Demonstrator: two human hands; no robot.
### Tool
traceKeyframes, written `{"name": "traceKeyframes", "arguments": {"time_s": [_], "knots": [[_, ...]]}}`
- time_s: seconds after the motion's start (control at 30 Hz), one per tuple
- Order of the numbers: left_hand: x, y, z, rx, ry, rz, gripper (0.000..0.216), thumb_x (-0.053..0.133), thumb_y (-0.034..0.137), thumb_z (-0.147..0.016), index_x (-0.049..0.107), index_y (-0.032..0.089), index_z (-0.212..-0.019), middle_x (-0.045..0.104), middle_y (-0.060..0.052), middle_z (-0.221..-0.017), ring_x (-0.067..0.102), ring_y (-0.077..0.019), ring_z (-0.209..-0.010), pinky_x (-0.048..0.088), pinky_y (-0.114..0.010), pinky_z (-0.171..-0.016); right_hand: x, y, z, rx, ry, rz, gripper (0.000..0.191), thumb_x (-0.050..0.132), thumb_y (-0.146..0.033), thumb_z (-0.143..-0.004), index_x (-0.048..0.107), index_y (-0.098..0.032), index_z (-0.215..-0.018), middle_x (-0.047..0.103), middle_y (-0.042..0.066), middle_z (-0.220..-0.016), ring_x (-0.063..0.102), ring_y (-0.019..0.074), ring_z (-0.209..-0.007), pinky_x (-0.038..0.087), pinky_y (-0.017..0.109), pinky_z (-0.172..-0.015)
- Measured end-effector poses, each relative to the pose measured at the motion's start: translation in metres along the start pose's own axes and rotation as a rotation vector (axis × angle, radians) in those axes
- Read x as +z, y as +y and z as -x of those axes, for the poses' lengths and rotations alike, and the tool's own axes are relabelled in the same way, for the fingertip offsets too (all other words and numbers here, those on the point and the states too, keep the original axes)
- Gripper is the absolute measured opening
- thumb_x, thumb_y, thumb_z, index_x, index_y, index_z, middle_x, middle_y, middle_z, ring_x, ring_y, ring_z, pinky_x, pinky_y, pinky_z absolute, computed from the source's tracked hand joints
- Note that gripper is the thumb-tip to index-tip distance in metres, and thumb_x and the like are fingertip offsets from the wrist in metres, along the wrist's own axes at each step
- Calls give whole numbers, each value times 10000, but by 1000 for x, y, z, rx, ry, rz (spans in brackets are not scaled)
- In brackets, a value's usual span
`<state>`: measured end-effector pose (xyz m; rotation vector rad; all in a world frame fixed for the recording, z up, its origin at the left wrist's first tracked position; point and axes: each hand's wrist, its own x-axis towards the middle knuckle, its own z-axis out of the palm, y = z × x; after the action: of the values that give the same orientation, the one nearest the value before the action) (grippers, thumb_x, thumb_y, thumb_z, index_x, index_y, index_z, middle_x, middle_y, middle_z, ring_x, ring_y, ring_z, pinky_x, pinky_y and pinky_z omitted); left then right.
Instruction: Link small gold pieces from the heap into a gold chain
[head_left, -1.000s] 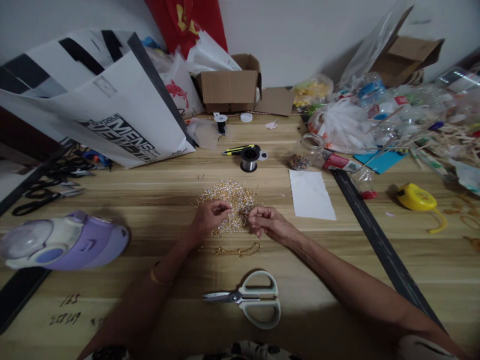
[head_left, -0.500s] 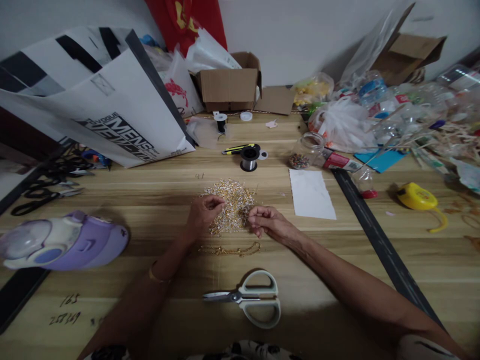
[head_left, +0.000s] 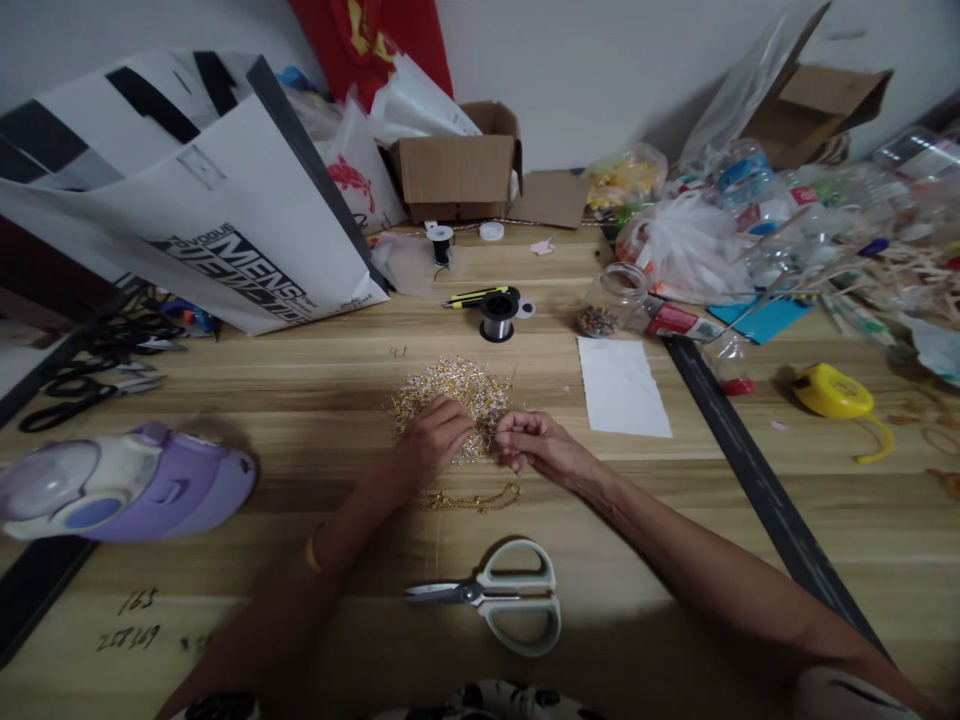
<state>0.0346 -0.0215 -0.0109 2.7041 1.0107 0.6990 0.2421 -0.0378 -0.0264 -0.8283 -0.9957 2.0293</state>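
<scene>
A heap of small gold and silver beads and pins (head_left: 450,385) lies on the wooden table (head_left: 315,400). My left hand (head_left: 435,440) rests on the near edge of the heap with its fingers curled in a pinch. My right hand (head_left: 534,445) sits just right of it, fingertips pressed together on something too small to make out. A short gold beaded chain (head_left: 472,499) lies on the table just below both hands. White-handled scissors (head_left: 499,594) lie closed nearer to me.
A spool of thin wire (head_left: 498,314), a yellow-black cutter (head_left: 474,296), a bead jar (head_left: 609,302) and white paper (head_left: 622,388) lie beyond the heap. A purple bottle (head_left: 127,483) lies left, a yellow tape measure (head_left: 831,394) right. Bags, boxes and clutter line the back.
My left hand has moved right across the heap, closer to my right hand. My right hand has stayed where it was.
</scene>
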Motion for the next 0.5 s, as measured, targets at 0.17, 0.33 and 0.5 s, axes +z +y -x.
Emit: {"name": "traceKeyframes", "arguments": {"time_s": [0.17,0.33,0.5], "knots": [[-2,11,-2,70,-191,-78,251,398,175,-922,589,153,-760,564,-58,-802,484,-171,-812,413,-303,-774,-2,1,0,-14,-13,-4,213,739,-291,-710,600,-133,-740,600,-32,-573,549,53,-441,469,138,-413],[-8,14,-4,77,-285,-145,250,383,135,-917,571,149,-752,549,-64,-808,466,-175,-803,397,-297,-750,-1,2,0,-9,-10,-6,232,750,-306,-698,598,-134,-735,591,-34,-557,547,57,-443,464,144,-414],[-7,16,-5,65,-291,-184,233,407,154,-911,545,154,-722,538,-62,-813,457,-184,-803,390,-311,-744,0,1,0,1,2,-6,246,759,-313,-687,596,-135,-729,589,-32,-567,542,55,-444,461,145,-413]]}}
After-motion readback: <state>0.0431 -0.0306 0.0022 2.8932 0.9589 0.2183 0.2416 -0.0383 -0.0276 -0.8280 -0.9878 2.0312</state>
